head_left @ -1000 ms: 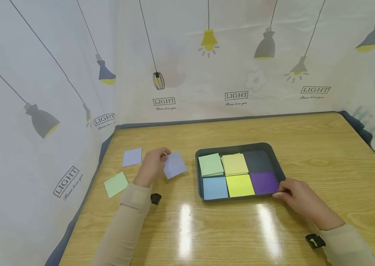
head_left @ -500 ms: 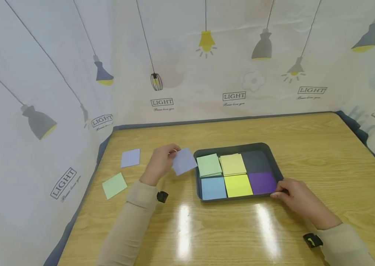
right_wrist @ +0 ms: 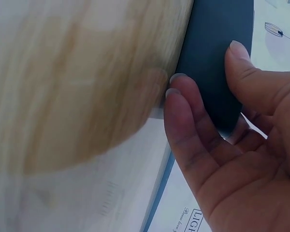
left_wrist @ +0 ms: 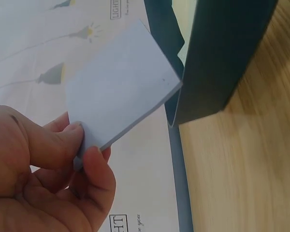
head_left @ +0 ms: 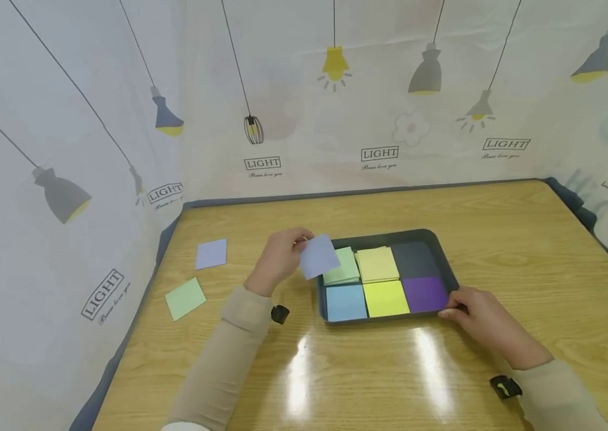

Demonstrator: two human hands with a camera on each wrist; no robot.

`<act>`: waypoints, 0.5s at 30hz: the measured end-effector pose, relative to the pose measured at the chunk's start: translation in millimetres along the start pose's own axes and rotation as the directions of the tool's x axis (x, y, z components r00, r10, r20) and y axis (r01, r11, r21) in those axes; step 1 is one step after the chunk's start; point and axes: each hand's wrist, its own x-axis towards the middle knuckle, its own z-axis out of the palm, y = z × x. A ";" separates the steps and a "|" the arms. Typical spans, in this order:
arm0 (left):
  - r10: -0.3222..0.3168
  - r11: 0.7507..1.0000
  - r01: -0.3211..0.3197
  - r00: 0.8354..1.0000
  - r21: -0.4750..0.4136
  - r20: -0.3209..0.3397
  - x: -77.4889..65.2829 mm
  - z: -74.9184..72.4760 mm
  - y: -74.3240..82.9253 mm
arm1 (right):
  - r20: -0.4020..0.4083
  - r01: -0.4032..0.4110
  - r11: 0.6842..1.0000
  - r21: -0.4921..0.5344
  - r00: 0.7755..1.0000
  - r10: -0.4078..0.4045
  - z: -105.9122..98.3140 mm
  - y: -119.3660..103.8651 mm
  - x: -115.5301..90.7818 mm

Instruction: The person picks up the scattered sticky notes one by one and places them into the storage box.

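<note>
My left hand [head_left: 280, 258] pinches a thin lavender sticky note pad [head_left: 320, 257] by one corner, between thumb and fingers. The pad overlaps the back left corner of a dark tray [head_left: 418, 261] in the head view; the left wrist view shows its thickness [left_wrist: 123, 79] beside the tray's wall [left_wrist: 227, 53]. With thumb and fingers, my right hand [head_left: 480, 318] grips the tray's near right corner. Inside the tray lie pale green pads [head_left: 348, 267], pale yellow pads [head_left: 379, 264], a blue pad [head_left: 346, 303], a bright yellow pad [head_left: 386, 299] and a purple pad [head_left: 425, 294].
Left of the tray, another lavender pad [head_left: 211, 254] and a light green pad [head_left: 185, 298] lie on the wooden table [head_left: 379, 383]. A cloth curtain [head_left: 293, 72] printed with lamps stands behind the table and along its left side.
My left hand has carried the lavender sticky note pad to the right, from the table beside the tray to over its back left corner. The right hand keeps its grip on the tray.
</note>
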 end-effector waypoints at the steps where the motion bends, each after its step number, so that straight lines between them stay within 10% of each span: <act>1: 0.003 1.000 -0.003 1.000 0.001 0.005 1.1 2.0 1.6 | 0.000 0.001 1.000 -0.001 1.000 -0.001 0.2 0.4 -0.1; 15: 0.055 0.998 -0.055 0.997 0.015 0.051 8.8 16.3 18.6 | -0.018 0.017 1.000 0.018 1.000 -0.017 0.8 1.5 -0.4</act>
